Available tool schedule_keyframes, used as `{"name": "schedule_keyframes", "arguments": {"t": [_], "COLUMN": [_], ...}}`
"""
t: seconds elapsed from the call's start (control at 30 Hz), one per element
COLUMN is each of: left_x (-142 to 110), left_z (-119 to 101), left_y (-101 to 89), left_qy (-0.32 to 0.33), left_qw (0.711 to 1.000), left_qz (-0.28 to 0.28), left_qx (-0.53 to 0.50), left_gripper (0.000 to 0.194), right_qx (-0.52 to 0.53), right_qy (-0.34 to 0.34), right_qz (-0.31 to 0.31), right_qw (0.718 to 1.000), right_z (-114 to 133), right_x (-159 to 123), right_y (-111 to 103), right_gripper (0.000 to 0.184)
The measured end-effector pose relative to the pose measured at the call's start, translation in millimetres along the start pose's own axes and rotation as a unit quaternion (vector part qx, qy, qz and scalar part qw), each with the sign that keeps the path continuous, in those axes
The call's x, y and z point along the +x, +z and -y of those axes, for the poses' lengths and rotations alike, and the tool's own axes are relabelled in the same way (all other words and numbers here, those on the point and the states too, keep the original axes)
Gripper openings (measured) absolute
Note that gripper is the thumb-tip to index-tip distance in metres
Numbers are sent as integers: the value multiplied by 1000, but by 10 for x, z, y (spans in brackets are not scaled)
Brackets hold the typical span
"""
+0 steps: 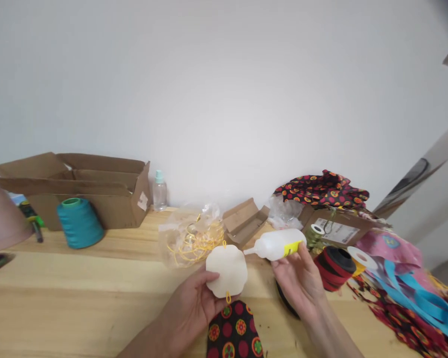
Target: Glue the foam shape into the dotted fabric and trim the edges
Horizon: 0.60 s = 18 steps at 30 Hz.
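My left hand grips a cream scalloped disc by its left and lower edge, the thumb lying on its face. Small yellow cord loops stick out at the disc's top and bottom. In my right hand is a white squeeze bottle with a yellow label, tipped on its side. Its thin nozzle points left and reaches the disc's right edge; whether they touch I cannot tell. Below the disc lies a black patterned fabric piece with red, orange and green motifs.
A long cardboard box and a teal thread cone stand at left. Behind the disc are a bag of yellow cords and a small open box. Ribbon spools, blue ribbon and fabric scraps crowd the right.
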<state>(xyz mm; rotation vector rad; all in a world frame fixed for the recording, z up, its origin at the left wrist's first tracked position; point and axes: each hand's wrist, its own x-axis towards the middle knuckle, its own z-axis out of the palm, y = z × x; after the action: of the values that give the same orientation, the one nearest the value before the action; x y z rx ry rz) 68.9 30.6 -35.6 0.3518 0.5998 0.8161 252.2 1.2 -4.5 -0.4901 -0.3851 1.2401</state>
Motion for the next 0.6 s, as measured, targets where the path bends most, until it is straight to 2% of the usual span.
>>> {"name": "schedule_keyframes", "arguments": {"t": [0.07, 0.2, 0.27, 0.4, 0.5, 0.6], "left_x": [1, 10, 11, -3, -9, 1], "left_z": [16, 31, 31, -9, -78, -139], "left_y": [14, 20, 11, -5, -5, -1], "left_qy": [-5, -7, -7, -14, -3, 21], "left_qw": [1000, 1000, 1000, 1000, 999, 999], "left_qz": [-4, -10, -6, 22, 34, 33], "left_qx": [4, 4, 5, 4, 4, -4], "left_gripper": [64, 64, 63, 54, 49, 48], "right_qx": [40, 79, 95, 90, 78, 77], "right_qy": [45, 155, 168, 121, 61, 22], "right_qz": [-15, -10, -9, 24, 63, 65], "right_qw": [998, 985, 981, 988, 993, 995], "right_z": [-39, -94, -102, -28, 52, 36], "right_x": [-7, -13, -16, -35, -66, -90], "right_y": [-16, -42, -31, 92, 196, 192], "right_gripper": [17, 36, 39, 16, 24, 28]}}
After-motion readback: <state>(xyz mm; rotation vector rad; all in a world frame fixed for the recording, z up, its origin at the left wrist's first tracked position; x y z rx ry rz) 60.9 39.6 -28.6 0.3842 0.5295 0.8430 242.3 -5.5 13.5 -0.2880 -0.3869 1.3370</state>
